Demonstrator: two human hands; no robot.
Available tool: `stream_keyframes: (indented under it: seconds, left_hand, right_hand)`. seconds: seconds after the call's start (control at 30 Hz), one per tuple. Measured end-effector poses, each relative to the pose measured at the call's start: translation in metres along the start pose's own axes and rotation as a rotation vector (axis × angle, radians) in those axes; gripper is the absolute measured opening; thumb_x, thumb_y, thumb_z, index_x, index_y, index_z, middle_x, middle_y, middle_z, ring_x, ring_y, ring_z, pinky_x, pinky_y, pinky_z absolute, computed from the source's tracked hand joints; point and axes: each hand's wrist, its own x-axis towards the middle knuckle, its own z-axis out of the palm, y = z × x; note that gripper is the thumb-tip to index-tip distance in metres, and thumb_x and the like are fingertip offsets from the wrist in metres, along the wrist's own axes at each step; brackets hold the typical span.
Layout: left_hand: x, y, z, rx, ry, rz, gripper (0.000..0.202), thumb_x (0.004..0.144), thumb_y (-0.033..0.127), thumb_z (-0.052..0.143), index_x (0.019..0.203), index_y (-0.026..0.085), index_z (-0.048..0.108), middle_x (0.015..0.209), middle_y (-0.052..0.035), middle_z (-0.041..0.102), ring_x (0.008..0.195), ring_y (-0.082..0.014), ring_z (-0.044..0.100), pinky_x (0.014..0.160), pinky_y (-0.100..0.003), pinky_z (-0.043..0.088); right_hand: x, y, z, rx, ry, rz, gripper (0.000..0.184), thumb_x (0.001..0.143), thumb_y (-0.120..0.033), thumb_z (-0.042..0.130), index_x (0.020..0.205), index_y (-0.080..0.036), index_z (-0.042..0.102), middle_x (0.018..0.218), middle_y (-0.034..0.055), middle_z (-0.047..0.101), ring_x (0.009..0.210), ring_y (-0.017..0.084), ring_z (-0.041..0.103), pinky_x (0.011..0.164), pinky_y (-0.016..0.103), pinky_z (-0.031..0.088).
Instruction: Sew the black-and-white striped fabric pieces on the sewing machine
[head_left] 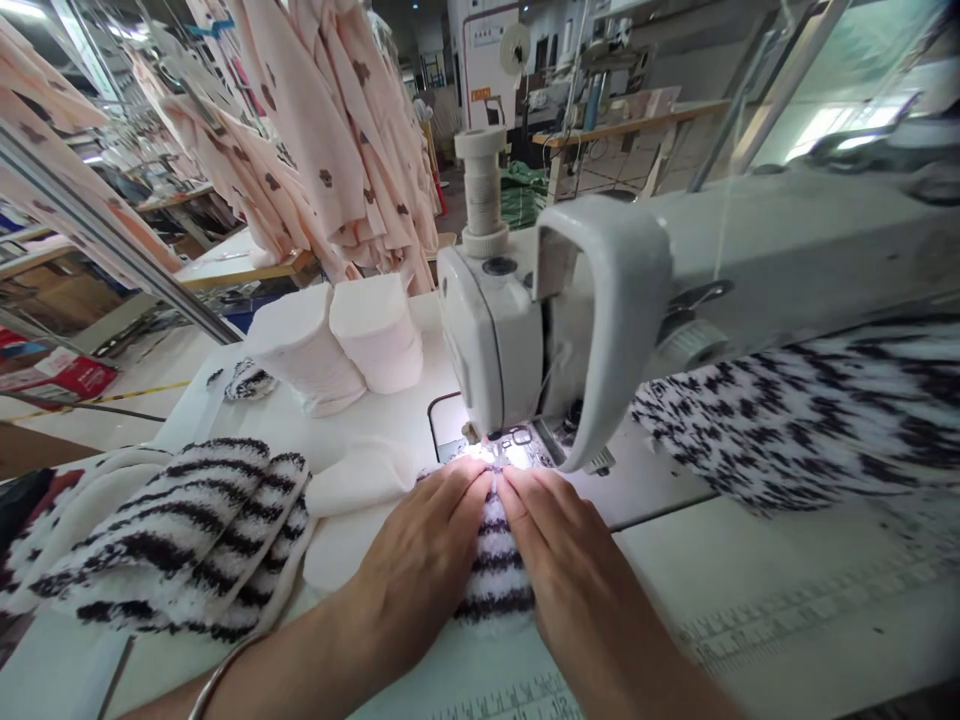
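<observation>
Black-and-white striped fluffy fabric (495,570) lies under the lit needle area of a white sewing machine (491,345). My left hand (424,535) presses its fingers together on the fabric's left side, close to the presser foot. From the right, my right hand (559,535) grips the same piece, its fingertips almost meeting those of the left. The fabric's edge is partly hidden beneath my fingers. Plain white cloth (364,490) spreads out to the left of my left hand.
Folded striped fluffy pieces (191,530) lie at the left. Two white fabric stacks (375,335) stand behind them. More black-and-white plush (787,415) lies under the machine arm. Pink patterned garments (330,130) hang beyond the table. A printed ruler scale (795,615) runs along the front.
</observation>
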Motion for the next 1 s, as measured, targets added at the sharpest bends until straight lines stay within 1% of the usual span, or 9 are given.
stream_keyframes:
  seconds: [0.1, 0.2, 0.27, 0.37, 0.5, 0.6, 0.67, 0.87, 1.0]
  left_hand:
    - [0.002, -0.002, -0.003, 0.009, -0.012, 0.026, 0.038, 0.090, 0.004, 0.039, 0.128, 0.006, 0.044, 0.127, -0.0163, 0.050, 0.119, -0.0243, 0.047, 0.100, -0.043, 0.048]
    - [0.001, 0.002, -0.018, -0.035, -0.017, 0.024, 0.035, 0.092, 0.008, 0.044, 0.127, 0.012, 0.047, 0.126, -0.0121, 0.052, 0.118, -0.0211, 0.049, 0.099, -0.039, 0.048]
    - [-0.004, 0.006, -0.031, -0.097, -0.022, -0.024, 0.026, 0.092, 0.013, 0.050, 0.117, 0.019, 0.054, 0.115, -0.0058, 0.058, 0.105, -0.0166, 0.055, 0.089, -0.032, 0.052]
    - [-0.015, 0.010, -0.042, -0.215, -0.091, -0.117, 0.008, 0.090, 0.018, 0.057, 0.095, 0.023, 0.061, 0.093, 0.0014, 0.061, 0.082, -0.0112, 0.059, 0.071, -0.025, 0.050]
    - [-0.021, 0.011, -0.037, -0.262, -0.177, -0.128, 0.007, 0.088, 0.016, 0.057, 0.089, 0.020, 0.062, 0.088, -0.0008, 0.059, 0.078, -0.0132, 0.056, 0.067, -0.027, 0.048]
    - [-0.019, 0.012, -0.032, -0.247, -0.179, -0.109, 0.006, 0.088, 0.013, 0.055, 0.087, 0.017, 0.060, 0.087, -0.0028, 0.057, 0.078, -0.0149, 0.053, 0.067, -0.029, 0.046]
    - [-0.016, 0.014, -0.033, -0.240, -0.176, -0.100, 0.007, 0.089, 0.012, 0.054, 0.086, 0.016, 0.059, 0.086, -0.0030, 0.057, 0.077, -0.0151, 0.053, 0.066, -0.029, 0.045]
    - [-0.014, 0.015, -0.038, -0.230, -0.193, -0.043, 0.008, 0.089, 0.012, 0.055, 0.088, 0.016, 0.061, 0.087, -0.0031, 0.059, 0.078, -0.0145, 0.054, 0.067, -0.029, 0.047]
    - [-0.012, 0.014, -0.041, -0.231, -0.112, 0.022, 0.017, 0.091, 0.015, 0.053, 0.106, 0.018, 0.061, 0.104, -0.0046, 0.061, 0.093, -0.0136, 0.058, 0.079, -0.027, 0.051]
  right_hand:
    - [0.001, 0.004, -0.005, 0.087, -0.091, 0.032, 0.053, 0.082, 0.005, 0.025, 0.124, -0.010, 0.053, 0.112, 0.0105, 0.058, 0.107, 0.026, 0.049, 0.083, 0.043, 0.049]
    - [0.001, 0.018, -0.020, 0.214, -0.201, -0.048, 0.050, 0.085, 0.002, 0.030, 0.130, -0.012, 0.047, 0.114, 0.0120, 0.053, 0.110, 0.025, 0.046, 0.091, 0.045, 0.047]
    - [-0.001, 0.031, -0.031, 0.319, -0.249, -0.087, 0.050, 0.085, 0.004, 0.034, 0.130, -0.015, 0.046, 0.115, 0.0096, 0.051, 0.111, 0.021, 0.046, 0.094, 0.040, 0.046]
    - [-0.008, 0.044, -0.039, 0.413, -0.292, -0.138, 0.051, 0.080, 0.010, 0.036, 0.120, -0.019, 0.052, 0.116, 0.0056, 0.050, 0.110, 0.017, 0.045, 0.089, 0.032, 0.047]
    - [-0.011, 0.042, -0.032, 0.439, -0.243, -0.170, 0.040, 0.080, 0.010, 0.039, 0.103, -0.015, 0.059, 0.105, 0.0056, 0.054, 0.100, 0.017, 0.049, 0.080, 0.031, 0.048]
    - [-0.008, 0.037, -0.028, 0.447, -0.202, -0.163, 0.032, 0.081, 0.009, 0.041, 0.093, -0.014, 0.060, 0.095, 0.0051, 0.056, 0.093, 0.016, 0.051, 0.078, 0.031, 0.049]
    - [-0.006, 0.036, -0.027, 0.455, -0.183, -0.153, 0.030, 0.081, 0.008, 0.042, 0.090, -0.014, 0.060, 0.093, 0.0049, 0.056, 0.092, 0.016, 0.051, 0.077, 0.031, 0.049]
    - [-0.014, 0.037, -0.033, 0.398, -0.176, -0.154, 0.034, 0.082, 0.007, 0.041, 0.100, -0.013, 0.062, 0.099, 0.0074, 0.058, 0.096, 0.018, 0.052, 0.078, 0.031, 0.051]
    - [-0.037, 0.016, -0.041, 0.204, -0.023, -0.222, 0.043, 0.085, 0.004, 0.035, 0.122, -0.005, 0.055, 0.115, 0.0156, 0.057, 0.112, 0.026, 0.048, 0.089, 0.040, 0.047]
